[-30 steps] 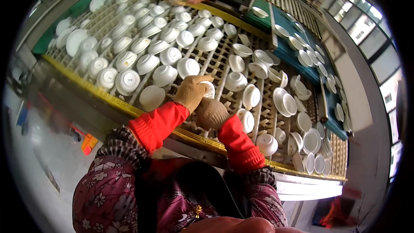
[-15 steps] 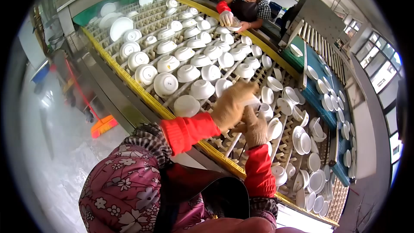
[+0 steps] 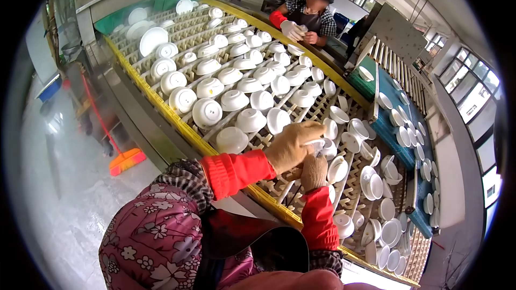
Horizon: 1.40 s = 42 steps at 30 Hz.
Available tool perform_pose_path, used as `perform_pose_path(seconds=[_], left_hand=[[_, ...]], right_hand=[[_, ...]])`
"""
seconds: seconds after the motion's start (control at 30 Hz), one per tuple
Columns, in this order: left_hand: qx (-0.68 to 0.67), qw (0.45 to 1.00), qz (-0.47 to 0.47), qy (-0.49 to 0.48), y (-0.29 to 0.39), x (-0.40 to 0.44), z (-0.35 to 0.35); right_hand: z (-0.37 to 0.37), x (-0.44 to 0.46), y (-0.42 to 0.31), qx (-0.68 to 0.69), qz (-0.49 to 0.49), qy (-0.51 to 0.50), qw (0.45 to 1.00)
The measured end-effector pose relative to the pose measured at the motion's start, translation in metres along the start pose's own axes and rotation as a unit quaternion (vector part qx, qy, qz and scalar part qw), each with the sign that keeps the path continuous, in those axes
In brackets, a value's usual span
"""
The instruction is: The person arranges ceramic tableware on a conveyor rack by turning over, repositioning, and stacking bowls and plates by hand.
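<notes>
My left hand [image 3: 294, 149], in a tan work glove with a red cuff, is closed over a small white dish [image 3: 316, 146] above the rack conveyor. From below, my right hand [image 3: 314, 173], in a similar tan glove, meets it with its fingers closed at the same dish. Gloves cover much of the dish, so its exact shape is hidden. White bowls [image 3: 278, 121] lie mostly upside down on the rack to the left of my hands. Other white bowls [image 3: 337, 169] stand tilted on edge just to the right.
Yellow rails [image 3: 188, 135] edge the conveyor. Across it a co-worker [image 3: 309, 16] handles a small item. A blue-green belt [image 3: 395, 129] carrying more bowls slopes down on the right. An orange broom [image 3: 127, 161] stands on the wet floor at left.
My hands have shifted slightly down, with the small dish between them, and the right hand has drawn in closer. The co-worker's hands have come closer together.
</notes>
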State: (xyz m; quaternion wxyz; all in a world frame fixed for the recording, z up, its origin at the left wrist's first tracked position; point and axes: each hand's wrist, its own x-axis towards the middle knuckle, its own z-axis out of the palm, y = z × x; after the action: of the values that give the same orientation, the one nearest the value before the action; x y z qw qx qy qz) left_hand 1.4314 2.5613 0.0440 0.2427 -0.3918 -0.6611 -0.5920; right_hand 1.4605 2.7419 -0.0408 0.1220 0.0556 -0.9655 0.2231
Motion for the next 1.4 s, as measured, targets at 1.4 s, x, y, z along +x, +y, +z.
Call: perform_pose_path(seconds=[1.4], left_hand=[[0.533, 0.793, 0.043, -0.292, -0.046, 0.001, -0.089]], right_hand=[[-0.246, -0.521, 0.029, 0.075, 0.379, 0.674, 0.63]])
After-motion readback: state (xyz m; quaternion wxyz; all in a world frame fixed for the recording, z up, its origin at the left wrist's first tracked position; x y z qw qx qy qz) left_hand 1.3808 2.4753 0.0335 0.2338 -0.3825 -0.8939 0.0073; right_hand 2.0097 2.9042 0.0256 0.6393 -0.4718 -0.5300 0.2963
